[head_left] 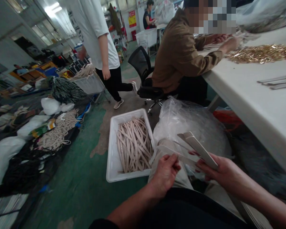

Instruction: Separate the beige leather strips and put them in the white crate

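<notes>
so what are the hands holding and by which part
Right hand: flat pale strips, near their lower end. Left hand: apparently a thin strip; exact spot unclear.

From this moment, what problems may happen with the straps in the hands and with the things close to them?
The far ends of the flat straps in the right hand are spread a little, so one might slide out of the bundle. The clear plastic bag lies loosely close by, so a strap end could perhaps catch in its folds. In the white tub, the strips cross over each other, so lifting one may drag others along.
</notes>
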The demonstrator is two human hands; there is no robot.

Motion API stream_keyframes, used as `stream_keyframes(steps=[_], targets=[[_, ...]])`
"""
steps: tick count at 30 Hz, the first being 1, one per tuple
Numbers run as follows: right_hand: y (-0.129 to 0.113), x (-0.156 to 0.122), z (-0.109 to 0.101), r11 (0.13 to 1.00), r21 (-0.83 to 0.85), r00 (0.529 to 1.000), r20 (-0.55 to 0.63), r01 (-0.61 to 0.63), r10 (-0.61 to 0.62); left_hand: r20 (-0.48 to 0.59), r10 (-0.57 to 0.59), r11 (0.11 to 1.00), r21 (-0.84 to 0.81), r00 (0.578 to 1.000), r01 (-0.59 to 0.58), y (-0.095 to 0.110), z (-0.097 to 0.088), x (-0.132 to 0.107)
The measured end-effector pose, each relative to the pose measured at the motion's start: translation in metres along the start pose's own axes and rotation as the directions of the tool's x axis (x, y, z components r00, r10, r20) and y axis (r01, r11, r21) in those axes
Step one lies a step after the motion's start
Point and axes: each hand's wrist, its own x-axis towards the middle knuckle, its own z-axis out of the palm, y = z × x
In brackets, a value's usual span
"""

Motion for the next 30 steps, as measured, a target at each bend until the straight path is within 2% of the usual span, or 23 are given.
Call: stream_keyframes(steps=[3, 8, 12, 14, 18, 20, 24, 27, 30], targets=[[0.005, -0.005, -0.001, 0.999, -0.023, 1.000, -0.003, -0.024, 0.024, -0.010, 0.001, 1.000, -0.007, 1.000, -0.001, 0.002, 0.000, 0.001], [-0.003, 0.000, 0.003, 1.000, -0.005, 0.999, -0.049, -0.009, 0.009, 0.049, -0.042, 0.999, 0.032, 0.998, 0.040, -0.005, 0.009, -0.002], [0.000, -0.010, -0.006, 0.997, 0.082, 1.000, 0.007, -0.012, 0.012, -0.008, 0.008, 1.000, 0.011, 1.000, -0.008, 0.002, 0.000, 0.003], [-0.001, -0.013, -0.007, 0.999, 0.052, 1.000, 0.011, -0.008, 0.007, -0.004, 0.002, 1.000, 0.018, 1.000, -0.002, 0.002, -0.002, 0.005], [-0.010, -0.007, -0.001, 1.000, -0.015, 0.999, -0.043, -0.019, 0.018, 0.061, -0.057, 0.997, 0.057, 0.997, 0.053, -0.009, 0.006, 0.002], [-0.011, -0.006, -0.002, 0.999, 0.051, 0.999, -0.041, -0.013, 0.015, 0.065, -0.059, 0.996, 0.069, 0.996, 0.054, -0.010, 0.007, 0.002], [0.001, -0.022, -0.013, 0.984, 0.178, 1.000, -0.008, -0.005, 0.007, 0.019, -0.011, 0.997, 0.070, 1.000, 0.010, 0.003, -0.002, 0.010], [0.006, -0.030, -0.013, 0.989, 0.146, 0.999, -0.039, -0.005, 0.011, 0.021, -0.024, 0.995, 0.097, 1.000, 0.022, 0.005, -0.004, 0.011], [-0.001, -0.022, -0.004, 0.997, 0.080, 0.998, -0.069, -0.004, 0.010, 0.059, -0.073, 0.988, 0.143, 0.996, 0.064, -0.008, 0.002, 0.004]])
